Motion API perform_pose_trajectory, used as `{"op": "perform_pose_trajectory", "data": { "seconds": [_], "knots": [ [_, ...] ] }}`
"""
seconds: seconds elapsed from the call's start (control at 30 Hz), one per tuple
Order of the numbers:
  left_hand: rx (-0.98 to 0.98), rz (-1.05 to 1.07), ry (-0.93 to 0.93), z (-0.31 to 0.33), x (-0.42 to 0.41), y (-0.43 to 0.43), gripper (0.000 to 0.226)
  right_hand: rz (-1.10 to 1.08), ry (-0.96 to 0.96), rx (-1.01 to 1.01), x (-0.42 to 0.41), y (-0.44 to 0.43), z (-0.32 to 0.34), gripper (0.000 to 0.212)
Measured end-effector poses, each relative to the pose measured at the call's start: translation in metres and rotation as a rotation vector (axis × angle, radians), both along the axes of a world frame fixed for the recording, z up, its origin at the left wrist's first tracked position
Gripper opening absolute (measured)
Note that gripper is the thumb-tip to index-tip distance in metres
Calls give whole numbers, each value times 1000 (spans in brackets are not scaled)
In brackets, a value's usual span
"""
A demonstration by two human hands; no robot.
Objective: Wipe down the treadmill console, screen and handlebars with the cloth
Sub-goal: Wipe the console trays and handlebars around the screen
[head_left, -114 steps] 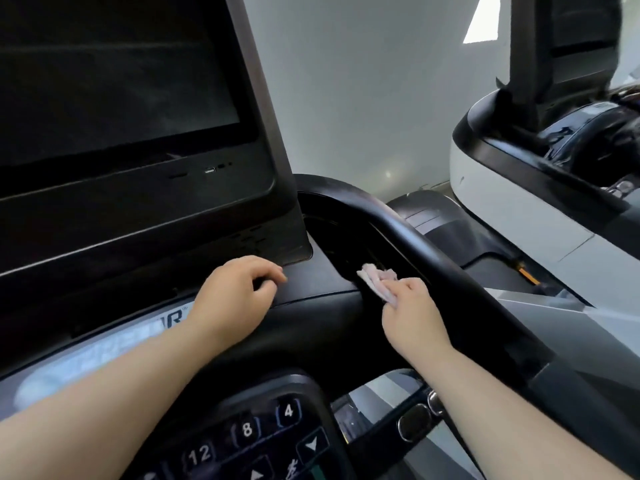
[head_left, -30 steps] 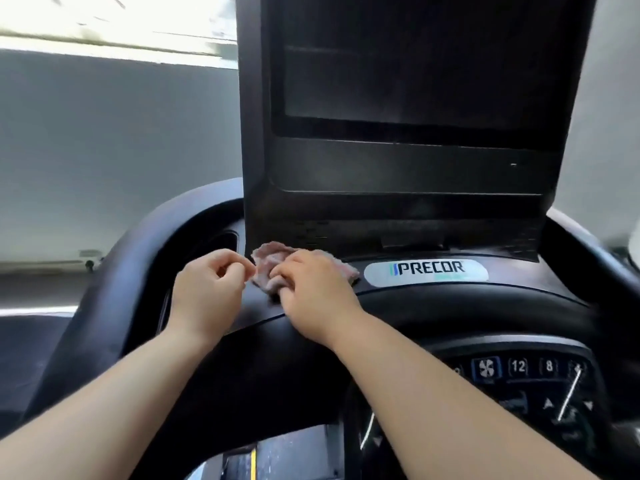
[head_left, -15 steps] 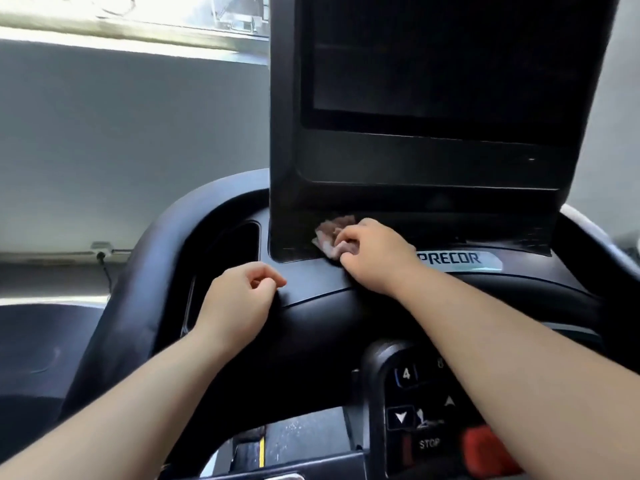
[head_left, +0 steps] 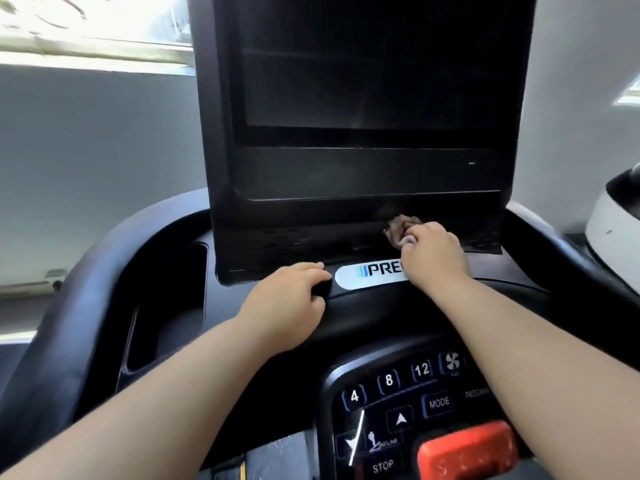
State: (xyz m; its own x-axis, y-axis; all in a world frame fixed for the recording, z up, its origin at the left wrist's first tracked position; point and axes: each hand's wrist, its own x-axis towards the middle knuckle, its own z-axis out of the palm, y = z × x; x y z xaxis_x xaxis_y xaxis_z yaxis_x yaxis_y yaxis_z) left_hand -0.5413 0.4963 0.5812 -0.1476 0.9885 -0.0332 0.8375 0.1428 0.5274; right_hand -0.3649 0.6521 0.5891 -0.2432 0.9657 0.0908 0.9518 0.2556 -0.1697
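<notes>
A black treadmill console (head_left: 363,317) fills the view, with a dark screen (head_left: 374,64) standing upright above it. My right hand (head_left: 433,254) is shut on a small pinkish cloth (head_left: 400,226) and presses it against the recess under the screen's lower edge, right of centre. My left hand (head_left: 291,303) rests with fingers curled on the console's top ledge, beside the white brand badge (head_left: 367,275). The black handlebar (head_left: 86,289) curves round the left side. A second stretch of handlebar (head_left: 561,247) shows on the right.
A keypad (head_left: 401,386) with number buttons, a MODE key and a red stop button (head_left: 467,452) lies below my arms. A cup recess (head_left: 166,306) opens at the left. Part of a neighbouring white and black machine (head_left: 616,230) shows at the right edge. Grey wall stands behind.
My right hand has slid the cloth to the right along the base of the screen. My left hand has moved up and right onto the ledge near the badge.
</notes>
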Motion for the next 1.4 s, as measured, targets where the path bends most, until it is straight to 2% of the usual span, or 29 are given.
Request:
{"op": "perform_pose_trajectory", "data": {
  "seconds": [0.07,0.13,0.23,0.27,0.33,0.4,0.47,0.53,0.6,0.67,0.77,0.87,1.03,1.07,1.13,1.2,1.23,1.3,1.37,1.4],
  "knots": [
    [25,20,66,5,1,3,43,38,-117,-89,-6,-6,9,31],
    [35,40,105,10,3,2,40,62,-135,-161,-7,-14,15,29],
    [3,44,98,10,7,0,41,107,103,-188,0,-27,22,17],
    [-23,42,85,9,8,-1,43,133,206,-271,3,-37,26,18],
    [-70,60,-10,10,9,-4,45,157,546,-587,6,-64,32,25],
    [-64,100,-213,15,12,-4,40,117,951,-845,10,-85,39,31],
    [-32,129,-587,26,20,-5,35,32,1326,-1021,16,-94,47,27],
    [-18,98,-1002,39,28,-5,38,71,1515,-1160,24,-97,59,21],
    [-45,65,-1250,55,33,-3,35,193,1545,-1199,32,-97,69,41],
    [-62,62,-1263,70,38,-1,34,266,1517,-1155,39,-96,77,61],
    [-4,124,-1203,79,47,2,15,225,1383,-1003,48,-98,83,40],
    [73,183,-1040,79,57,-1,21,167,1245,-864,58,-96,81,26],
    [309,349,-864,83,87,-7,39,197,1170,-782,87,-87,80,21],
    [332,391,-900,83,97,-9,43,217,1197,-797,94,-85,81,23],
    [265,423,-1127,84,122,-12,52,243,1364,-919,112,-78,83,26],
    [106,403,-1308,83,155,-19,46,245,1574,-1094,134,-70,87,34],
    [76,405,-1331,83,173,-21,39,251,1635,-1162,146,-66,88,39],
    [183,487,-1355,81,206,-23,28,297,1606,-1227,171,-64,88,41],
    [338,633,-1352,82,232,-25,32,391,1449,-1226,191,-64,84,39],
    [385,677,-1339,83,243,-26,34,439,1342,-1212,200,-65,81,50]
  ]
}}
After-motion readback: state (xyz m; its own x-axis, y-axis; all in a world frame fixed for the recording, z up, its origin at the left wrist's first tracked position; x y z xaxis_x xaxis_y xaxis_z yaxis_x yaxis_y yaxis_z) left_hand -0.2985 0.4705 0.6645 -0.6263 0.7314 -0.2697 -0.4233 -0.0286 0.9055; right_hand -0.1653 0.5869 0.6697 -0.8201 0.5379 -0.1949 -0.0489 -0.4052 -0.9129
